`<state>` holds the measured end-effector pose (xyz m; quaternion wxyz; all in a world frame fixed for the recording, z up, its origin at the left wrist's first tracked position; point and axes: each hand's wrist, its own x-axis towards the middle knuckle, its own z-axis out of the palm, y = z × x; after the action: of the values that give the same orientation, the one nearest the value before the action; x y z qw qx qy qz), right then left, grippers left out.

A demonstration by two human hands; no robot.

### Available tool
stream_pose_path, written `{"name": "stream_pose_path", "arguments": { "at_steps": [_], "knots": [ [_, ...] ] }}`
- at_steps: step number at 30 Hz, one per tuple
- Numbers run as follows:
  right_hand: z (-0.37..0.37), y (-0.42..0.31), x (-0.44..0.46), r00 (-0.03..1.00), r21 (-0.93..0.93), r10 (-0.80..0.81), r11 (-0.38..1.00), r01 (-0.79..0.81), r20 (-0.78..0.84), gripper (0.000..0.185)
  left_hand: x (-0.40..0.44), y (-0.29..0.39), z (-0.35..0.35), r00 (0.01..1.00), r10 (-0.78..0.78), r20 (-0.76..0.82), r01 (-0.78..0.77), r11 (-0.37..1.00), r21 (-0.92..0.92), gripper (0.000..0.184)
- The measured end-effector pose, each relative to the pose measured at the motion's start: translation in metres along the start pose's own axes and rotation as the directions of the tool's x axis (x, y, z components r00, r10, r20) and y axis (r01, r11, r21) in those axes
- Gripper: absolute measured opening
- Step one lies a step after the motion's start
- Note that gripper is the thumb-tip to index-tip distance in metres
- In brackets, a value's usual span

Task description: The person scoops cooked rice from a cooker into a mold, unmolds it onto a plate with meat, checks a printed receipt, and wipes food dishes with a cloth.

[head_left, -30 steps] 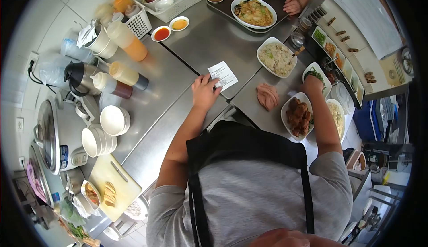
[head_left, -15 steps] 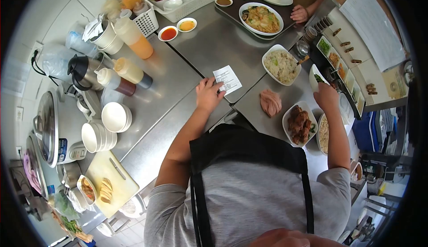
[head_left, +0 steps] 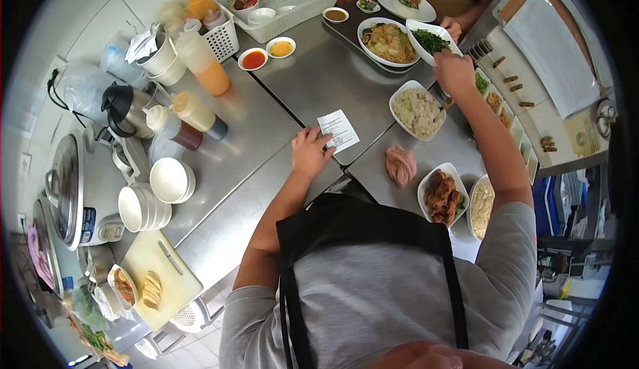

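My right hand (head_left: 455,73) grips the near rim of a white bowl of dark green leafy vegetables (head_left: 431,40). This bowl is up by the brown tray (head_left: 343,29), beside a white plate of noodles with vegetables (head_left: 387,41). On the steel counter, my left hand (head_left: 311,152) lies with its fingers apart, fingertips on the edge of a printed paper slip (head_left: 339,131). Between my arms are a bowl of fried rice (head_left: 417,110), a crumpled pink cloth (head_left: 401,166) and a bowl of fried brown meat (head_left: 440,197).
Another person's hand (head_left: 452,28) is beside the tray. Squeeze bottles (head_left: 203,62), two sauce dishes (head_left: 253,59) and stacked white bowls (head_left: 148,207) stand to the left. A knife (head_left: 172,256) lies on a cutting board (head_left: 190,282). Another bowl (head_left: 482,206) sits near my right side.
My right hand has carried the bowl of greens from the right side of the counter forward and left to the tray. My left hand stays at the slip.
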<state>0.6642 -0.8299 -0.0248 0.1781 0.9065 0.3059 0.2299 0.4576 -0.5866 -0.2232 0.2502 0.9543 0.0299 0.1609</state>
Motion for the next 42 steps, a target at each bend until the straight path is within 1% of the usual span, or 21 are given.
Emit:
{"name": "stream_pose_path", "arguments": {
  "at_steps": [4,6,10,14,17,20,23,24,25,26,29,31,32,33,34,35,36,37,38,40,42],
  "knots": [
    [0.039,0.007,0.026,1.000,-0.055,0.019,0.998,-0.020,-0.004,0.008,0.000,0.000,0.000,1.000,-0.003,-0.019,0.002,1.000,-0.026,0.034],
    [0.054,0.011,0.034,1.000,-0.080,0.028,0.996,-0.027,0.012,0.010,-0.001,0.001,-0.003,1.000,-0.007,-0.023,0.006,0.999,-0.041,0.033],
    [0.076,0.023,0.044,1.000,-0.177,0.005,0.984,0.000,0.030,0.010,0.000,0.002,-0.005,1.000,-0.016,-0.020,0.016,1.000,-0.023,0.032],
    [0.094,0.029,0.049,1.000,-0.170,-0.006,0.985,0.010,0.026,0.010,0.001,0.001,-0.001,0.999,-0.023,-0.027,0.022,0.999,-0.035,0.032],
    [0.093,0.025,0.060,0.994,-0.172,0.067,0.984,-0.052,0.083,0.009,0.001,0.001,0.000,0.999,-0.024,-0.027,0.023,0.999,-0.036,0.032],
    [0.104,0.036,0.074,0.991,-0.200,0.110,0.975,-0.092,0.081,0.012,0.001,0.001,-0.001,0.999,-0.031,-0.021,0.031,0.999,-0.031,0.032],
    [0.126,0.056,0.085,0.983,-0.172,0.165,0.974,-0.150,0.077,0.015,0.002,0.002,-0.002,1.000,-0.027,-0.007,0.027,0.999,-0.024,0.033],
    [0.125,0.062,0.089,0.961,-0.152,0.210,0.971,-0.184,0.178,0.020,0.002,0.002,-0.003,1.000,-0.026,0.002,0.026,0.999,-0.022,0.033],
    [0.135,0.067,0.093,0.927,0.090,0.372,0.923,-0.375,0.048,0.022,0.003,0.002,-0.004,1.000,-0.025,0.010,0.025,1.000,-0.017,0.034],
    [0.153,0.073,0.097,0.840,0.346,0.542,0.795,-0.498,-0.034,0.024,0.003,0.002,-0.004,1.000,-0.024,0.006,0.024,1.000,-0.014,0.034],
    [0.208,0.104,0.111,0.774,0.215,0.628,0.748,-0.628,0.076,0.031,0.003,0.003,-0.004,1.000,-0.023,0.000,0.023,1.000,-0.010,0.034],
    [0.135,0.070,0.100,0.857,-0.039,0.506,0.862,-0.505,0.096,0.030,0.002,0.002,-0.005,1.000,-0.016,0.005,0.016,1.000,-0.010,0.033],
    [0.108,0.049,0.097,0.888,0.023,0.418,0.902,-0.430,0.191,0.028,0.002,0.002,-0.005,1.000,-0.016,0.007,0.016,1.000,-0.014,0.033],
    [0.088,0.029,0.092,0.907,0.093,0.320,0.930,-0.356,0.275,0.026,0.001,0.001,-0.004,1.000,-0.016,0.006,0.016,1.000,-0.019,0.033],
    [0.095,0.006,0.070,0.994,0.244,0.103,0.964,-0.107,0.029,0.021,0.002,0.001,-0.003,1.000,-0.015,0.002,0.015,1.000,-0.027,0.034],
    [0.096,-0.027,0.048,0.998,0.321,-0.012,0.947,-0.010,0.065,0.020,0.003,0.001,-0.003,1.000,-0.018,0.000,0.018,0.999,-0.027,0.034],
    [0.064,-0.065,0.024,0.936,0.691,-0.090,0.700,-0.183,0.340,0.019,0.003,0.001,-0.003,1.000,-0.022,-0.003,0.022,0.999,-0.029,0.034],
    [0.056,-0.094,-0.007,0.932,0.747,-0.319,0.659,0.086,0.173,0.025,0.001,0.001,-0.003,1.000,-0.027,-0.003,0.027,0.999,-0.030,0.034],
    [0.031,-0.123,-0.027,0.857,0.724,-0.347,0.689,-0.043,0.381,0.027,0.001,0.002,-0.003,1.000,-0.028,-0.003,0.028,0.999,-0.031,0.034],
    [0.047,-0.156,-0.058,0.861,0.804,-0.394,0.594,-0.028,0.322,0.028,0.001,0.001,-0.004,1.000,-0.027,-0.004,0.027,0.999,-0.029,0.034],
    [0.058,-0.176,-0.074,0.891,0.812,-0.317,0.577,-0.090,0.324,0.027,0.000,0.002,-0.004,1.000,-0.024,-0.003,0.024,0.999,-0.029,0.033]
  ]
}}
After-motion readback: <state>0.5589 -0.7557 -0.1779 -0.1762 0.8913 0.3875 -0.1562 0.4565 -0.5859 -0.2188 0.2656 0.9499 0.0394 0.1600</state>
